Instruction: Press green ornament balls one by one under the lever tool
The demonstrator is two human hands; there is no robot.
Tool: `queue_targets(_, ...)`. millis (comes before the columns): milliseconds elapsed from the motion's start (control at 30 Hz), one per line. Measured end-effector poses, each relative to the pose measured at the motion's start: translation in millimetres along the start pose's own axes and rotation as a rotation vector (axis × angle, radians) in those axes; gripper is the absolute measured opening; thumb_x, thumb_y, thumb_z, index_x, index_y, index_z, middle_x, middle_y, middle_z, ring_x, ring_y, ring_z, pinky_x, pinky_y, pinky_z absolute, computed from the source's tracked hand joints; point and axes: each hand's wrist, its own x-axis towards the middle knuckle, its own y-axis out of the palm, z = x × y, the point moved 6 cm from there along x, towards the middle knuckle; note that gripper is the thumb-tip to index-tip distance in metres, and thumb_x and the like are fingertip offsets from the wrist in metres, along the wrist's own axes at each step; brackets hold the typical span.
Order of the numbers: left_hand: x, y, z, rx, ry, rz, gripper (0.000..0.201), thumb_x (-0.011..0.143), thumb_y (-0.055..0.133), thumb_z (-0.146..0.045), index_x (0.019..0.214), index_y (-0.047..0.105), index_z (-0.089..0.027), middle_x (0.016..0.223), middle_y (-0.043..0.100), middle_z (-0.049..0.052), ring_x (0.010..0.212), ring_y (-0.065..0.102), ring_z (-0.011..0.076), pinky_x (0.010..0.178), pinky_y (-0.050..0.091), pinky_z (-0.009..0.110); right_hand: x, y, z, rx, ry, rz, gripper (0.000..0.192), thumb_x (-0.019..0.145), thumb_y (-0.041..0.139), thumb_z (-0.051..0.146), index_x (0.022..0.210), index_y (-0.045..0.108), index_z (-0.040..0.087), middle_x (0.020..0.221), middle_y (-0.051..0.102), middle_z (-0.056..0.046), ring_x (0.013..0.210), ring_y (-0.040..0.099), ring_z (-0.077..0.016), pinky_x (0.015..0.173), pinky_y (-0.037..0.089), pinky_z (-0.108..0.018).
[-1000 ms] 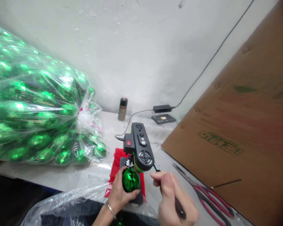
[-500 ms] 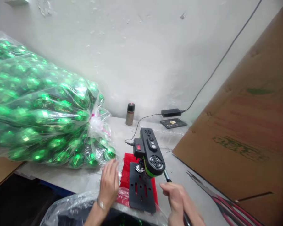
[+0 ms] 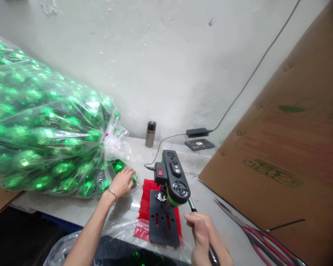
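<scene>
My left hand reaches over the tied end of the clear plastic bag, its fingers curled over a shiny green bauble on the table. More faceted green baubles fill the bag. My right hand is closed round the black handle of a slim tool with a metal shaft. The shaft's far end is hidden behind a black device with round vents and a red switch. This device is joined to a slotted black plate on red cloth.
At the right lie red-handled shears, beside a big cardboard box. A small black-capped bottle, a power adapter and a phone are near the wall. Clear plastic and dark material are at the front.
My left hand has moved up and left, from beside the red cloth onto the green bauble by the bag. My right hand keeps its hold on the tool. The view has shifted slightly.
</scene>
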Motion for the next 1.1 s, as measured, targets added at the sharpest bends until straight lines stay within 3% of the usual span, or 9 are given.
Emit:
queue_targets(167, 9.3, 3.7, 4.3, -0.114, -0.085, -0.007, 0.074, 0.059, 0.077, -0.004, 0.131, 0.067, -0.019, 0.141, 0.069, 0.020, 0.139, 0.061, 0.0434, 0.116, 0.052, 0.059, 1.2, -1.7, -1.3, 0.000, -0.040, 0.021, 0.027, 0.107, 0.062, 0.030, 0.084, 0.074, 0.022, 0.082, 0.072, -0.002, 0.076, 0.066, -0.0164, 0.073, 0.050, -0.030)
queue_targets(267, 2.2, -2.1, 3.6, -0.225, -0.187, -0.127, 0.068, 0.067, 0.079, -0.016, 0.133, 0.063, -0.018, 0.136, 0.069, 0.021, 0.136, 0.062, 0.0445, 0.119, 0.048, 0.063, 1.8, -1.1, -0.1, -0.006, -0.082, 0.044, 0.025, 0.107, 0.061, 0.026, 0.086, 0.074, 0.022, 0.082, 0.072, -0.002, 0.076, 0.066, -0.0159, 0.072, 0.050, -0.029)
queue_targets(367, -21.3, -14.5, -3.7, -0.364, -0.300, -0.284, 0.063, 0.089, 0.066, -0.039, 0.145, 0.050, -0.014, 0.144, 0.063, 0.024, 0.140, 0.060, 0.0415, 0.120, 0.048, 0.063, 2.7, -1.3, 0.7, -0.019, -0.117, 0.069, 0.024, 0.107, 0.059, 0.023, 0.087, 0.072, 0.022, 0.081, 0.072, -0.002, 0.074, 0.066, -0.0156, 0.070, 0.051, -0.029)
queue_targets(467, -53.9, -12.5, -19.5, -0.996, -0.418, -0.363, 0.058, 0.102, 0.048, -0.053, 0.149, 0.046, -0.020, 0.143, 0.067, 0.017, 0.126, 0.072, 0.0330, 0.107, 0.061, 0.054, 6.5, -4.0, 0.0, -0.046, -0.126, 0.095, 0.025, 0.107, 0.057, 0.021, 0.087, 0.072, 0.022, 0.081, 0.072, -0.002, 0.073, 0.067, -0.0152, 0.067, 0.051, -0.027)
queue_targets(567, -80.7, 16.6, -50.9, -1.766, -0.613, -0.241, 0.052, 0.089, 0.073, -0.057, 0.126, 0.065, -0.020, 0.126, 0.077, 0.013, 0.109, 0.078, 0.0308, 0.092, 0.068, 0.048, 15.2, -3.8, 4.9, -0.097, -0.163, 0.175, 0.024, 0.107, 0.057, 0.018, 0.088, 0.072, 0.022, 0.081, 0.072, 0.000, 0.071, 0.067, -0.0122, 0.065, 0.051, -0.023)
queue_targets(633, -92.8, 35.2, -70.9, -1.909, -0.702, -0.144, 0.053, 0.075, 0.090, -0.050, 0.113, 0.070, -0.020, 0.119, 0.079, 0.012, 0.105, 0.078, 0.0292, 0.087, 0.068, 0.043, 23.4, -2.6, 12.0, -0.118, -0.188, 0.210, 0.024, 0.107, 0.056, 0.017, 0.089, 0.072, 0.023, 0.080, 0.071, 0.001, 0.070, 0.067, -0.0101, 0.064, 0.051, -0.020)
queue_targets(733, -100.8, 56.3, -86.1, -1.836, -0.677, -0.089, 0.068, 0.064, 0.099, -0.046, 0.119, 0.069, -0.022, 0.123, 0.078, 0.011, 0.110, 0.076, 0.0295, 0.088, 0.066, 0.039, 35.5, 1.5, 24.1, -0.130, -0.200, 0.235, 0.025, 0.107, 0.055, 0.017, 0.088, 0.070, 0.022, 0.076, 0.069, 0.003, 0.066, 0.065, -0.0077, 0.063, 0.051, -0.016)
queue_targets(867, -103.5, 73.2, -84.7, -1.471, -0.562, -0.128, 0.084, 0.065, 0.095, -0.057, 0.134, 0.062, -0.023, 0.128, 0.076, 0.013, 0.120, 0.074, 0.0352, 0.101, 0.061, 0.046, 42.4, 5.5, 34.0, -0.165, -0.207, 0.255, 0.026, 0.108, 0.054, 0.017, 0.088, 0.070, 0.021, 0.074, 0.069, 0.003, 0.062, 0.065, -0.0076, 0.061, 0.052, -0.016)
queue_targets(1100, -102.3, 89.4, -88.2, -0.973, -0.344, -0.114, 0.080, 0.071, 0.086, -0.047, 0.142, 0.059, -0.022, 0.141, 0.072, 0.014, 0.133, 0.067, 0.0363, 0.118, 0.051, 0.053, 42.3, 3.0, 34.0, -0.167, -0.240, 0.257, 0.025, 0.106, 0.054, 0.015, 0.087, 0.068, 0.020, 0.074, 0.069, 0.001, 0.062, 0.065, -0.0101, 0.059, 0.052, -0.019)
